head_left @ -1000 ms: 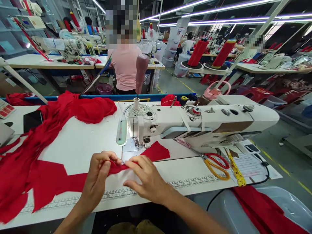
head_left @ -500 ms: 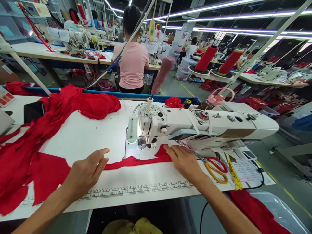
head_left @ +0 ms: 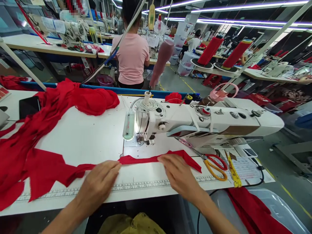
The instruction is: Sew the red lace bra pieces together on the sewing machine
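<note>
A narrow stretch of red fabric (head_left: 141, 160) runs between my two hands, in front of the sewing machine (head_left: 185, 118). My left hand (head_left: 101, 178) is closed on it, fingertips pressed together at the strip's left part. Further right, my right hand (head_left: 176, 174) grips the strip with bent fingers, and a loose end fans out beyond it. Leftward the strip joins a larger red piece lying on the table. The machine's needle area (head_left: 143, 139) stands behind the strip, apart from it.
Orange-and-red-handled scissors (head_left: 215, 167) and a yellow tape measure (head_left: 234, 172) lie to the right. A heap of red fabric (head_left: 56, 107) and a phone (head_left: 29, 106) occupy the left. A printed ruler (head_left: 136, 187) lines the front edge. A person (head_left: 131, 58) sits ahead, facing away.
My left hand has moved right and closed on the fabric. My right hand has come nearer to me with the strip, away from the needle area. The view has shifted slightly.
</note>
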Demonstrator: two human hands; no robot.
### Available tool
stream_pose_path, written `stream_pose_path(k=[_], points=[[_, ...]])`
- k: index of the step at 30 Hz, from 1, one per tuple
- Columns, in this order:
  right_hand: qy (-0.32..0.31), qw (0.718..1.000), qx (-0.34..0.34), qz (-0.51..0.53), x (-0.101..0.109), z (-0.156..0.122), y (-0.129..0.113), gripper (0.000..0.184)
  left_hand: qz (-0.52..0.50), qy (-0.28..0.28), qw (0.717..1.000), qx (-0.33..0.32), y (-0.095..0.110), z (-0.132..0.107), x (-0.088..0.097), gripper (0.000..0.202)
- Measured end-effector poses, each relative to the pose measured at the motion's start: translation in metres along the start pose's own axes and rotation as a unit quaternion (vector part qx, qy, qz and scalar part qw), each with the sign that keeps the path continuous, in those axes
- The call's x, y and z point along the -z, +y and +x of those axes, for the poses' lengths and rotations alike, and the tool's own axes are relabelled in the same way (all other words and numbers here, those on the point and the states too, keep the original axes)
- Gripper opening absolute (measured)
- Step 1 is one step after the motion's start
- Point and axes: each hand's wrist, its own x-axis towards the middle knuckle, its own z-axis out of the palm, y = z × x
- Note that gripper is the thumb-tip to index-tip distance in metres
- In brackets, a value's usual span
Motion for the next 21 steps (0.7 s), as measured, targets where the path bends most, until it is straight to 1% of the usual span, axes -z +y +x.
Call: stream_pose_path(k=[2,3,5,8,10,11,12,14,16,18,20,21], points=[[-0.012,1.000,-0.003,0.015,-0.013,0.008,-0.010,0.035,-0.005,-0.012,1.000,-0.003,0.021,0.006,-0.013,0.028],[-0.017,1.000,-0.011,0.008,-0.019,0.011,-0.011,0.032,0.001,-0.016,1.000,-0.004,0.028,0.007,-0.019,0.030],[-0.018,1.000,-0.021,-0.010,-0.028,0.012,-0.007,0.029,0.012,-0.026,1.000,-0.001,0.033,0.006,-0.026,0.033],[-0.006,0.999,-0.005,-0.031,-0.034,0.008,0.000,0.031,0.000,-0.038,0.998,0.040,0.025,-0.002,-0.028,0.030],[0.015,0.999,0.020,-0.037,-0.036,0.007,-0.004,0.038,-0.011,-0.054,0.996,0.076,0.017,-0.007,-0.026,0.028],[0.022,0.999,0.031,-0.024,-0.038,0.009,-0.010,0.040,-0.007,-0.065,0.994,0.089,0.014,-0.008,-0.026,0.028],[0.027,0.999,0.040,0.005,-0.039,0.013,-0.019,0.039,0.002,-0.078,0.992,0.097,0.011,-0.009,-0.025,0.030],[0.039,0.993,0.045,0.104,-0.042,0.027,-0.039,0.032,0.036,-0.100,0.988,0.108,0.007,-0.008,-0.027,0.032],[0.054,0.975,0.047,0.212,-0.044,0.046,-0.062,0.026,0.070,-0.111,0.984,0.123,-0.003,-0.007,-0.028,0.030],[0.065,0.956,0.059,0.281,-0.047,0.066,-0.081,0.026,0.100,-0.111,0.978,0.147,-0.024,-0.005,-0.024,0.029],[0.051,0.950,0.077,0.298,-0.052,0.084,-0.093,0.025,0.136,-0.099,0.967,0.190,-0.057,-0.003,-0.009,0.029],[0.042,0.951,0.088,0.294,-0.055,0.091,-0.096,0.025,0.157,-0.086,0.959,0.220,-0.078,-0.001,0.002,0.029]])
